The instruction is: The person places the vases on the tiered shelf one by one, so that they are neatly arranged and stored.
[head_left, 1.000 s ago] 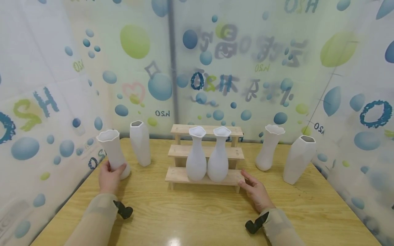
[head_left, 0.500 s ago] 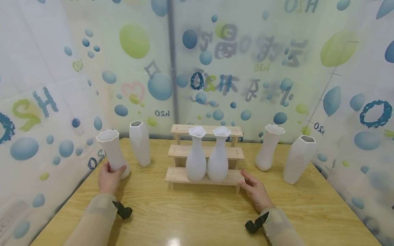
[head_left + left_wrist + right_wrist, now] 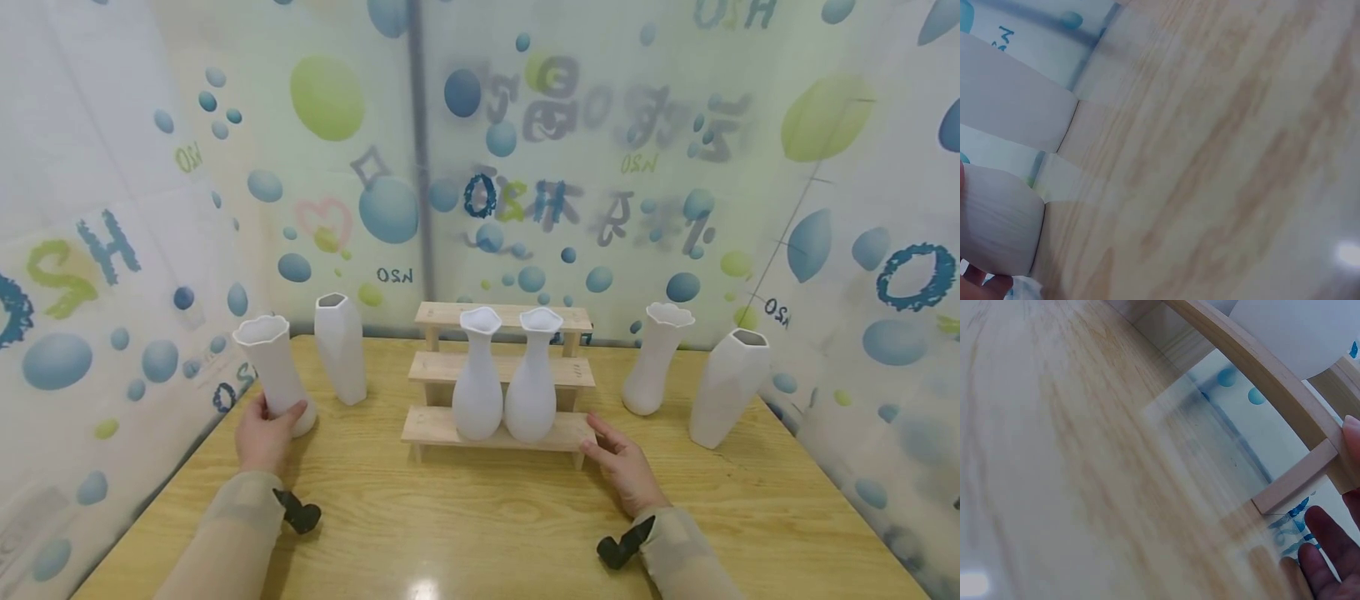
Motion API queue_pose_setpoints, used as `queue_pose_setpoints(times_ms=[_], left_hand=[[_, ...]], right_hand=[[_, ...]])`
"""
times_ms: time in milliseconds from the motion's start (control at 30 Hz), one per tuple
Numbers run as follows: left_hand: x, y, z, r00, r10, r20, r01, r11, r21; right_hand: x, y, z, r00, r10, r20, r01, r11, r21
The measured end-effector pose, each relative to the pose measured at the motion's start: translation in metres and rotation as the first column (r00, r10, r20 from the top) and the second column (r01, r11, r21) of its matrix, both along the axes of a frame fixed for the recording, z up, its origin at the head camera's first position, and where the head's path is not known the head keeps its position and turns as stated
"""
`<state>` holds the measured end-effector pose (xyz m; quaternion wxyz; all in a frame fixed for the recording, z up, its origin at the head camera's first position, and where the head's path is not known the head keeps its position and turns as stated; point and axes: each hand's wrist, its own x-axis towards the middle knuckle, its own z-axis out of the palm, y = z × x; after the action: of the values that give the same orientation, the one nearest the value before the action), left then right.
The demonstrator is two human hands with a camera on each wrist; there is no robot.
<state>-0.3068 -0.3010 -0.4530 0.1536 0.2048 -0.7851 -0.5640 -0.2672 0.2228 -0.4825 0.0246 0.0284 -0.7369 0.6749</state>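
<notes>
My left hand [image 3: 264, 437] grips the lower part of a white vase with a wavy rim [image 3: 272, 358], thumb in front and fingers round the far left side. That vase stands on the table; its base [image 3: 1000, 219] shows in the left wrist view. My right hand [image 3: 628, 469] pinches the right end of the bottom step of a three-step wooden stand [image 3: 431, 425], other fingers spread below it in the right wrist view. Two white narrow-necked vases, a left one [image 3: 477, 396] and a right one [image 3: 531, 400], stand side by side on that bottom step.
A white faceted vase [image 3: 342, 354] stands behind the held one. On the right side of the table [image 3: 480, 517] are another wavy-rimmed vase [image 3: 654, 367] and another faceted vase [image 3: 727, 392]. Printed curtains [image 3: 330, 158] enclose the table at back and sides.
The view has shifted very slightly. Both hands keep their places on the vase and the stand, and no vase has visibly moved.
</notes>
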Motion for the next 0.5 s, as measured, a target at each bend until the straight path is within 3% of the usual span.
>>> queue_pose_setpoints(times_ms=[500], left_hand=[[0.0093,0.001,0.0076,0.999,-0.029,0.023,0.03,1.0,-0.009]], right_hand=[[0.0004,0.0004,0.0005,1.0,-0.001,0.005,0.001,1.0,0.003]])
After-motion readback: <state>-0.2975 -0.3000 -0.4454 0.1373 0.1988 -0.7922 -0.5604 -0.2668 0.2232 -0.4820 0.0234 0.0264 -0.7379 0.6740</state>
